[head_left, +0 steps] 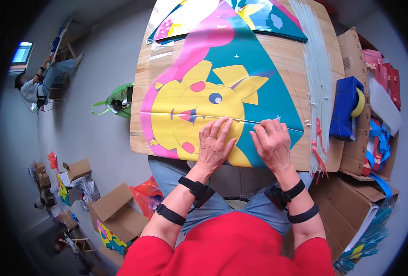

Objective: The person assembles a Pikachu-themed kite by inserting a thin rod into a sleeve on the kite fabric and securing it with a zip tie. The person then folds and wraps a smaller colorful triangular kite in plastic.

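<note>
A glossy kite sheet (pixel 259 73), printed in teal, pink and yellow with a cartoon animal, lies spread on a wooden table. Across it runs a thin rod (pixel 254 122) from left to right. My left hand (pixel 215 142) rests palm down on the sheet, fingers a little apart, their tips at the rod. To the right of it, my right hand (pixel 273 142) is closed, its bent fingers at the rod; the fingertips are partly hidden. Black straps and small black devices sit on both my wrists.
More printed sheets (pixel 277 23) are stacked at the table's far edge. A bundle of pale rods (pixel 319 83) lies along the right side. Beyond it stand a blue tape dispenser (pixel 344 108) and cardboard boxes (pixel 337 207). A green bag (pixel 119 99) hangs at left.
</note>
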The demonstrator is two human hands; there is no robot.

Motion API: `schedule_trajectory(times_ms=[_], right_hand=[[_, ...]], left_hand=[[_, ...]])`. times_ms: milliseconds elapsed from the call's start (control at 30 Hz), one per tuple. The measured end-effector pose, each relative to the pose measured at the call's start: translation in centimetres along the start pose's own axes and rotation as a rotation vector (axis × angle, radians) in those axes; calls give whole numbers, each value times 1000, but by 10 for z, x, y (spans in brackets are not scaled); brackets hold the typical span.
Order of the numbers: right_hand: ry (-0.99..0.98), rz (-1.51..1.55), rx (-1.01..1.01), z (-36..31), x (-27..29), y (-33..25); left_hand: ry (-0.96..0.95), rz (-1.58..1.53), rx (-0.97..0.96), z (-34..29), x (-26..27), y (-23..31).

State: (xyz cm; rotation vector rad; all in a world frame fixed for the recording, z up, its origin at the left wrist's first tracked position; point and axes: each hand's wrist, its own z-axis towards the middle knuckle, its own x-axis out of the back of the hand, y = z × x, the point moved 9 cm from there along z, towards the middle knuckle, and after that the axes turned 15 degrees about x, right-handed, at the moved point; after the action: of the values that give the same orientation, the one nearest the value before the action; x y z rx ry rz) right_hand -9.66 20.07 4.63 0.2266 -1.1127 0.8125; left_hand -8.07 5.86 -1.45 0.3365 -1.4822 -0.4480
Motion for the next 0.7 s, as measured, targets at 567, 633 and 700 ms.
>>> schedule_trajectory(times_ms=[567, 633, 700], right_hand=[[-33, -96, -297, -141, 96, 4], [25, -15, -447, -164, 106, 18], [116, 126, -641, -189, 114, 33]], left_hand=[[62, 23, -66, -14, 39, 25], [54, 28, -90, -28, 46, 32], [26, 28, -132, -46, 48, 41]])
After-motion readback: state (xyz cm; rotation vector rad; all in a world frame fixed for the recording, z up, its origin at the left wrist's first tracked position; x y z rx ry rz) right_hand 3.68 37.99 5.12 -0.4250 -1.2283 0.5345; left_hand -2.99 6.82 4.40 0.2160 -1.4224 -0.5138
